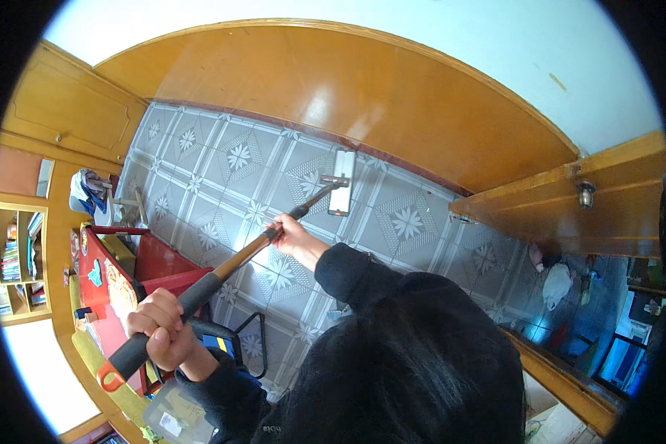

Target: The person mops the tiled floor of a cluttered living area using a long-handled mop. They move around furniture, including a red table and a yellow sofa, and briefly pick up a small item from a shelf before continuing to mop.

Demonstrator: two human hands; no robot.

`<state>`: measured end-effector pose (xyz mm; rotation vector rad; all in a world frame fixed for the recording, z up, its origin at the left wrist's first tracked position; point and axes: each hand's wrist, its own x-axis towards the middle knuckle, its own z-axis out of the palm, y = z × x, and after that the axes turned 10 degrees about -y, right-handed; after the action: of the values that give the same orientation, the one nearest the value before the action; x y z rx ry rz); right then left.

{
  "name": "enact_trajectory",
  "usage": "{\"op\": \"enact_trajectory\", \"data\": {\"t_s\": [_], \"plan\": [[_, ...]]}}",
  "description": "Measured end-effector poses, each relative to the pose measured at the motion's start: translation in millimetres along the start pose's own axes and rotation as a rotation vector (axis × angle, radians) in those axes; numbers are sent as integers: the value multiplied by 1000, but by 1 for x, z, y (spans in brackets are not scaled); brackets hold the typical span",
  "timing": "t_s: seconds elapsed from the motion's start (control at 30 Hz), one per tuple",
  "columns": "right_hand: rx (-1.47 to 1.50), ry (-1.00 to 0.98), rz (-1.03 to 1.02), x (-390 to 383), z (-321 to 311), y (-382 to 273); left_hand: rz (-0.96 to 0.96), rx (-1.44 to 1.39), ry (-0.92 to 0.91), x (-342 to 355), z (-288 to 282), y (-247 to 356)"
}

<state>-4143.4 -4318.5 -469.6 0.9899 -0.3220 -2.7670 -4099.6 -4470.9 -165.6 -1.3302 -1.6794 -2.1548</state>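
A flat mop (233, 264) with a long brown and dark-grey handle runs slantwise across the view. My left hand (157, 325) is wrapped round its thick dark grip, just above the orange looped end. Farther along the pole, my right hand (292, 235) closes on it near a dark joint. The white rectangular mop head (341, 200) lies flat on the grey patterned tile floor (274, 277), its far end close to the base of the wood-panelled wall (348, 96). Both dark sleeves show.
A wooden door (562, 200) stands at the right, beside a doorway with a white bag (557, 287) on the floor. At the left are a red table (166, 259), a black-framed chair (253, 325), a small stool (132, 203) and a bookcase (11, 255).
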Motion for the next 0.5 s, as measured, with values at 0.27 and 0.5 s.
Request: {"op": "enact_trajectory", "data": {"t_s": [0.27, 0.5], "plan": [[89, 29, -317, -94, -86, -24, -24, -276, -104, -30, 34, 3], [-192, -100, -382, -180, -176, -74, -125, -453, -100, -68, 112, 15]]}}
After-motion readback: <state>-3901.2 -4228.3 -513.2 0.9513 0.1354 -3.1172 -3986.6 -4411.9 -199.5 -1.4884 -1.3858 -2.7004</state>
